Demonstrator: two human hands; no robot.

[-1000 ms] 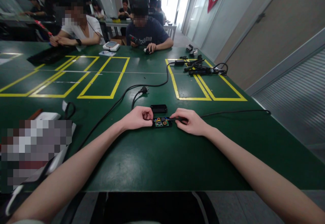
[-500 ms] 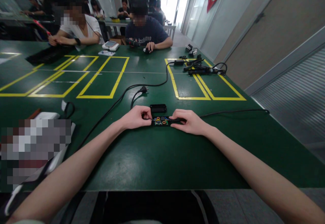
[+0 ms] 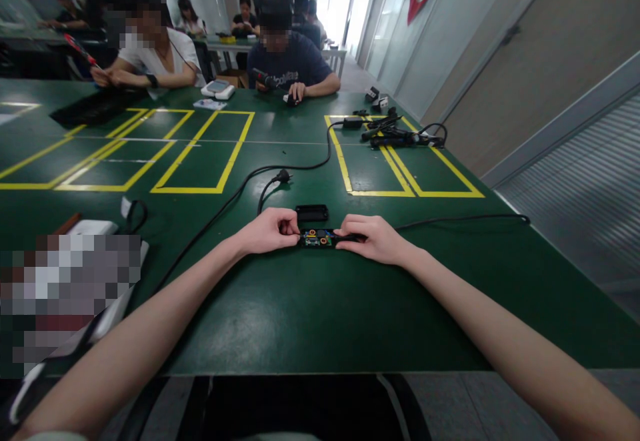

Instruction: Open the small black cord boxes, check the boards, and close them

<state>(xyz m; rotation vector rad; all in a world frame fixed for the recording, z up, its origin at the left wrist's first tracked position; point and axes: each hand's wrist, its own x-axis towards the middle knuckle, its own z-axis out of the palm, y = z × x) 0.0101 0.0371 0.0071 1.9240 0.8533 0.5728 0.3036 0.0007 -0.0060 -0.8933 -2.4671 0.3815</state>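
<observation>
Between my hands on the green table lies a small circuit board with two copper-coloured rings, set in an open black casing. My left hand pinches at its left end; the fingers hide exactly what they grip, though a black cable comes from that side. At the right end my right hand is closed round a black power cable where it enters the casing. Just behind the board rests a black casing half, hollow side up. A mains plug on a short length of cord lies farther back.
Coiled black cables lie at the back right among yellow tape rectangles. On the left is a stack with a white device. Across the table, one person holds a power driver; a black tray lies farther left.
My hands and the circuit board have hardly moved; my left fingers have shifted slightly at its left end. Across the table, a person's power driver has tilted a little.
</observation>
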